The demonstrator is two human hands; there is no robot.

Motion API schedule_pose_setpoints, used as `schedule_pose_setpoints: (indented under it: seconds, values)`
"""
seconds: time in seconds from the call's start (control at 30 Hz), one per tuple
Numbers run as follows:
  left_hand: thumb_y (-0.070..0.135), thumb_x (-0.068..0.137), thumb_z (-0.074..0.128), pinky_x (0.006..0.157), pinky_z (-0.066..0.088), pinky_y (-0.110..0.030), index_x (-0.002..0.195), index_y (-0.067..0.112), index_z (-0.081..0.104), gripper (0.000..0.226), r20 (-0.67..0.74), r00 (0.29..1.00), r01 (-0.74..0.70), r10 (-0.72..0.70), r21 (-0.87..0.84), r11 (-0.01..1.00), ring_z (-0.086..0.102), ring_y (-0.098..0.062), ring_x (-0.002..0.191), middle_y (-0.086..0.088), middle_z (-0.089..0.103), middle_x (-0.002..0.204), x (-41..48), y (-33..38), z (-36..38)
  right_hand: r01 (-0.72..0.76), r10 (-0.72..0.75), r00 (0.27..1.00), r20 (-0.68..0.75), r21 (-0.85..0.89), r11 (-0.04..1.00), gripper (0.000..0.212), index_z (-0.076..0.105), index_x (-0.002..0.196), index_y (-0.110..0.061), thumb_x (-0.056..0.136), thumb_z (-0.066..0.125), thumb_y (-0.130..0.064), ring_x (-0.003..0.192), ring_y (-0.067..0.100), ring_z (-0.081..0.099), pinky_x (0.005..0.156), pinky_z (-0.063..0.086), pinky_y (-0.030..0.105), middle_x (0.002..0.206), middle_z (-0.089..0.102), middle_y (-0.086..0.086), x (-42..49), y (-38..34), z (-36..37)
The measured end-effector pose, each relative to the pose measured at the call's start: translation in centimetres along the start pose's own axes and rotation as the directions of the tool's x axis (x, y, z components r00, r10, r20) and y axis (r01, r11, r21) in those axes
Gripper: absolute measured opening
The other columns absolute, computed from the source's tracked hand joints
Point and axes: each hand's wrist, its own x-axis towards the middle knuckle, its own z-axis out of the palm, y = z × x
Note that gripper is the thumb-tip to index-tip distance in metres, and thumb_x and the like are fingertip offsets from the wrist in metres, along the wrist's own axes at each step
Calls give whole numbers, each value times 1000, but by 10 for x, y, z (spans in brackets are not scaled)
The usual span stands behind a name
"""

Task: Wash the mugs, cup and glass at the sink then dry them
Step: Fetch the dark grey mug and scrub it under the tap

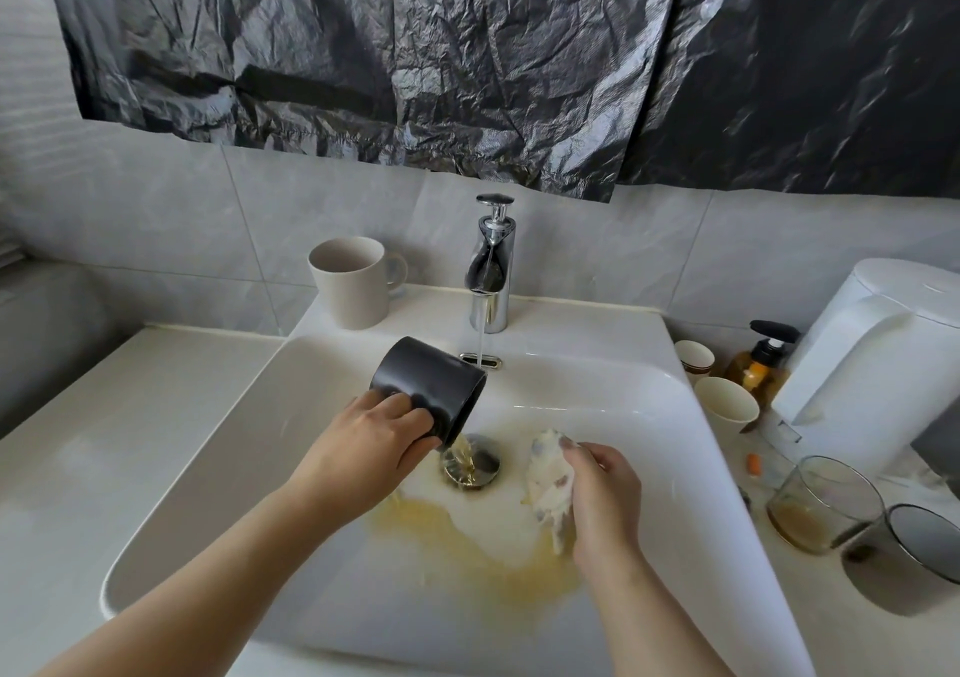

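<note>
The black mug [428, 383] hangs tipped over the drain [475, 463] of the sink [623, 401], pouring out yellow dregs, the left grip [371, 442] closed round its body. Wet, it could slip and chip against the sink. The right grip [602, 494] clutches a cloth [550, 479]; its forearm, swinging out, could knock the glass [821, 505] near the right edge of the counter [795, 588].

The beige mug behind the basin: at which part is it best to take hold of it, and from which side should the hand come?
Probably by its handle. The beige mug stands upright on the sink ledge, handle pointing right, towards the faucet. Come from the front right, through the gap beside the faucet, and curl fingers through the loop.
</note>
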Motion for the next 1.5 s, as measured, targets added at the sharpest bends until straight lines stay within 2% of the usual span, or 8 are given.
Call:
schedule_pose_setpoints:
  seconds: [0.3,0.47,0.77,0.97,1.13,1.27,1.4,1.5]
  values:
    - [32,94,46,52,34,-21,73,13,60,31,-25,964,245,-266,-319,916,51,-19,58,2,54,65,29,21,21,27,-27,999,-32,-14,1000,13,58,80,-8,88,62,-17,63,21,55,58,44,29,74,59,9,6,2,5]
    - [30,101,39,54,37,-30,72,14,46,34,369,664,586,-650,-797,146,42,-15,49,0,42,59,57,41,34,103,-101,985,-137,7,995,30,43,66,-8,92,55,-19,45,19,38,40,32,20,60,43,6,23,-10,23]
    - [33,103,34,47,27,-23,67,16,37,40,640,581,549,-502,-764,-339,29,-14,44,2,27,48,66,20,40,298,-338,927,162,228,927,12,61,88,-10,91,54,-1,92,-11,62,67,45,4,110,65,-12,28,-23,70]
    - [32,102,35,54,24,-28,66,16,37,39,660,606,514,-445,-751,-414,28,-16,48,1,27,48,65,10,30,514,-534,789,303,150,844,41,58,113,-41,97,47,-5,114,-7,55,88,42,6,118,62,-21,33,-11,66]
    - [32,100,36,54,26,-29,67,16,37,37,705,628,566,-330,-704,-428,30,-16,48,2,26,49,63,19,27,799,-768,595,236,-276,534,45,48,124,-45,80,51,-38,124,-10,35,103,30,14,135,44,-14,48,-1,60]
    - [32,95,41,54,26,-29,65,15,39,34,708,651,557,-273,-691,-461,30,-15,46,2,24,50,64,18,24,362,-341,850,402,25,932,51,35,114,-69,72,49,-45,121,-1,41,104,31,28,138,40,-16,48,-6,62]
    - [35,89,46,52,29,-27,64,15,40,32,695,668,564,-266,-706,-429,32,-15,47,1,28,49,62,15,20,58,-175,860,479,248,967,19,48,95,-39,78,55,-45,41,1,38,50,27,23,54,42,-16,57,-9,58]
    - [30,100,40,50,34,-21,66,13,39,38,464,725,553,-509,-832,28,39,-13,47,3,45,46,65,27,24,-154,-21,876,482,321,934,36,33,69,-24,80,53,-52,31,9,20,41,14,19,42,22,-7,50,-14,60]
